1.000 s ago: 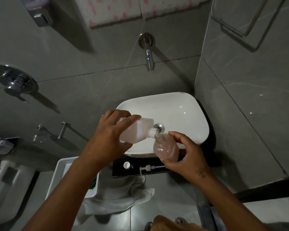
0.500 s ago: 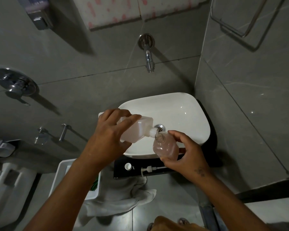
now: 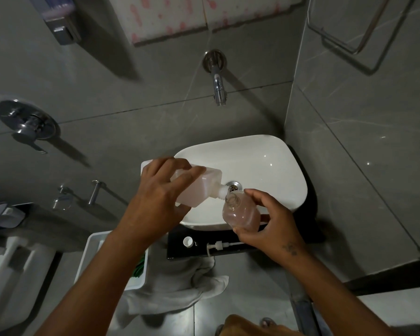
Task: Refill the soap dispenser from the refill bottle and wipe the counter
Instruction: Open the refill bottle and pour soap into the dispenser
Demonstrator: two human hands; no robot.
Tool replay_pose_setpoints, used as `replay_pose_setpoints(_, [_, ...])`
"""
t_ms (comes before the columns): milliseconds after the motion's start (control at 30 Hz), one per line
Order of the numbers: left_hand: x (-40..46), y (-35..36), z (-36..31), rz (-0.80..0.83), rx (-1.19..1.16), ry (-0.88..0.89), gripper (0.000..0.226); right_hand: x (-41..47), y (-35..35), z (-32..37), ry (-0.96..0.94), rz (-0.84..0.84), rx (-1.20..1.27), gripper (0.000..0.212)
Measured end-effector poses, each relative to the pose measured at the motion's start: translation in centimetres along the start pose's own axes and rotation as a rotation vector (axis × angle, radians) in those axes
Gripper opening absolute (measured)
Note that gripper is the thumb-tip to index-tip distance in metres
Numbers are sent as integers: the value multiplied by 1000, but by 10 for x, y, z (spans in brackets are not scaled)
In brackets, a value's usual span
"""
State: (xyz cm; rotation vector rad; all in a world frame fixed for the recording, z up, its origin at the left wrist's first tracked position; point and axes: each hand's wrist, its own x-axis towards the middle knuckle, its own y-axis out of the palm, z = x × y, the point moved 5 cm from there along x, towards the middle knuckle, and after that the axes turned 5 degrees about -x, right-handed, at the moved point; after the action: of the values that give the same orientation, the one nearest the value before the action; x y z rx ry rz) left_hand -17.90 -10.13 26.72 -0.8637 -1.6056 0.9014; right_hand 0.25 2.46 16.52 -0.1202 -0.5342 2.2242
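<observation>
Pinkish soap fills the translucent square refill bottle [image 3: 196, 186] that my left hand [image 3: 158, 195] grips tipped on its side at the frame's centre, fingers curled over its top — its white neck meets the mouth of the small clear rounded soap dispenser [image 3: 241, 212]. My right hand [image 3: 272, 223] wraps that dispenser from below, just over the white basin [image 3: 264, 161]. Lower down, on the black counter [image 3: 230, 250], lie a white cap [image 3: 187, 241] and the white pump head [image 3: 220, 245], apart.

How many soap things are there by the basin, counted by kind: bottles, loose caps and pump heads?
Bottles: 2, the refill bottle and the soap dispenser
Loose caps: 1, the white cap
Pump heads: 1, the pump head
Total: 4
</observation>
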Motion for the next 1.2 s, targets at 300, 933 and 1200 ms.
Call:
replay_pose_setpoints(300, [-3,-1,-2,5,39,13,83,-2,0,2,-8,4,-2,82])
replay_pose_setpoints(933, [-6,0,-3,3,81,27,82,-3,2,-4,-19,-10,0,82])
replay_pose_setpoints(1200, [-5,-1,-1,-9,94,28,81,-2,2,-10,-3,-18,-8,82])
